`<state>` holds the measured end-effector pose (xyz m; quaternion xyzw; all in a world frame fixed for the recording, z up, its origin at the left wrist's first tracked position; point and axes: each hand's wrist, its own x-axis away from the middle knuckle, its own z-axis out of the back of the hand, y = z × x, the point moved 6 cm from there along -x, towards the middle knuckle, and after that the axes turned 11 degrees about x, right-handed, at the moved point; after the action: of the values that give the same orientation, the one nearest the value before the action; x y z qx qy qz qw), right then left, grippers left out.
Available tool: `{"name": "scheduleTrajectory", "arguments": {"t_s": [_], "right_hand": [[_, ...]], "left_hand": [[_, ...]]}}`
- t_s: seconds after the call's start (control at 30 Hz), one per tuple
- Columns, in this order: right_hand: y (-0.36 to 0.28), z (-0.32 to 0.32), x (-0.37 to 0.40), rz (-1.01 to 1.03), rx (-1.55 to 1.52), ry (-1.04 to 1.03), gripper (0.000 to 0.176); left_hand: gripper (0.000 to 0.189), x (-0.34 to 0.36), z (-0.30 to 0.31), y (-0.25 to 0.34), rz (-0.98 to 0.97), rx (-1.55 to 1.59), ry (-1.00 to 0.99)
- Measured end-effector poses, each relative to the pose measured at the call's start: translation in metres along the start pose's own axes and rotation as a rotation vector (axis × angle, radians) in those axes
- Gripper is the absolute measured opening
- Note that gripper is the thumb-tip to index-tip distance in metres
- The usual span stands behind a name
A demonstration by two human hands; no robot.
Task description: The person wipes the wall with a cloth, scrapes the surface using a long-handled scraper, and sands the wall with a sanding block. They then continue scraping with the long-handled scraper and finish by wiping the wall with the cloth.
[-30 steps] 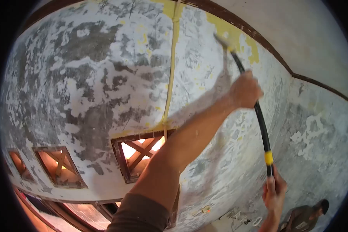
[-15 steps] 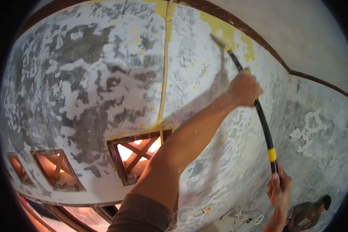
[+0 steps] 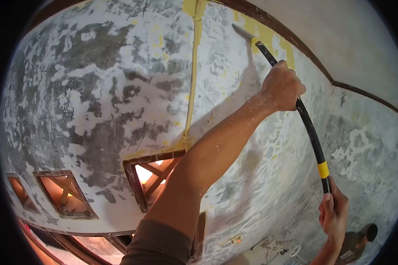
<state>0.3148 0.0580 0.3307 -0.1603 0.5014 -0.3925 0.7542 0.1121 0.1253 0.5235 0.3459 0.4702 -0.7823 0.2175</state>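
A long-handled scraper (image 3: 311,132) slants across the right half of the view, its black handle marked with a yellow band. Its thin blade (image 3: 244,32) lies at the upper wall, beside patches of yellow paint (image 3: 265,33); whether the edge touches is hard to tell. My left hand (image 3: 283,86) is wrapped round the upper handle. Lower down, my right hand (image 3: 334,207) grips the handle's end below the band. Light specks dot my left forearm.
The scraped wall (image 3: 97,128) is mottled grey and white. A yellowish conduit (image 3: 193,84) runs down it above a wooden-framed opening (image 3: 152,179). Brown trim (image 3: 287,31) edges the ceiling. Below at right is another person (image 3: 356,243), near a cluttered surface (image 3: 274,247).
The blade has moved up and slightly left along the wall. My left hand has risen a little, and my right hand has shifted right and slightly up.
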Motion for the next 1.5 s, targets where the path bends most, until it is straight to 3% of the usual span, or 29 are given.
{"name": "scheduleTrajectory", "arguments": {"t_s": [0.07,0.13,0.23,0.37,0.47,0.53,0.57,0.67,0.73,0.83,1.0,1.07,1.13,1.27,1.33,1.4,1.5], "right_hand": [[-0.006,-0.007,-0.007,0.046,0.022,0.05,0.059],[-0.018,-0.002,-0.02,0.067,-0.04,0.096,0.063],[-0.006,0.005,0.013,-0.014,-0.013,0.036,0.064],[-0.01,0.014,-0.001,-0.055,-0.009,0.053,0.062],[0.029,0.001,0.044,-0.119,-0.02,0.034,0.06],[0.062,-0.029,0.066,-0.062,0.032,0.019,0.059],[0.071,-0.042,0.077,-0.038,0.08,-0.006,0.058],[0.04,-0.041,0.021,-0.119,-0.092,0.031,0.06],[0.051,-0.025,0.035,-0.188,-0.176,-0.029,0.062],[0.064,-0.03,0.043,-0.064,0.007,0.039,0.06],[0.06,-0.023,0.021,-0.15,-0.044,0.003,0.054],[0.064,-0.027,0.026,-0.095,0.014,-0.004,0.051],[0.041,-0.027,0.01,-0.156,-0.017,0.039,0.052],[0.044,-0.006,0.025,-0.159,-0.026,0.019,0.06],[0.043,-0.01,0.011,-0.107,-0.036,-0.024,0.066],[0.026,-0.013,-0.012,-0.065,-0.045,0.07,0.069],[0.04,0.006,0.017,-0.096,0.094,0.043,0.064]], "left_hand": [[0.011,-0.013,0.002,-0.018,-0.116,-0.146,0.081],[0.012,-0.031,0.014,-0.028,-0.013,-0.134,-0.014],[0.01,-0.011,0.015,-0.01,-0.052,-0.077,0.053],[0.009,-0.012,0.011,-0.007,-0.04,-0.043,0.078],[0.012,0.024,-0.017,0.027,-0.074,-0.101,0.134],[0.014,0.066,-0.04,0.057,-0.013,0.16,-0.048],[0.015,0.069,-0.04,0.056,-0.089,0.125,0.044],[0.013,0.019,-0.037,0.009,-0.149,-0.009,-0.042],[0.012,0.031,-0.052,0.03,-0.129,0.021,0.013],[0.011,0.043,-0.065,0.04,-0.064,0.142,-0.03],[0.011,0.032,-0.065,0.033,-0.097,0.133,0.124],[0.011,0.031,-0.064,0.025,-0.052,0.172,0.033],[0.012,0.004,-0.054,-0.003,-0.151,-0.078,0.089],[0.009,0.023,-0.057,0.029,-0.006,0.083,0.001],[0.004,0.007,-0.07,0.005,-0.071,-0.09,0.016],[0.006,-0.02,-0.048,-0.014,-0.06,-0.083,-0.134],[0.009,0.003,-0.057,0.013,-0.039,0.023,0.003]]}}
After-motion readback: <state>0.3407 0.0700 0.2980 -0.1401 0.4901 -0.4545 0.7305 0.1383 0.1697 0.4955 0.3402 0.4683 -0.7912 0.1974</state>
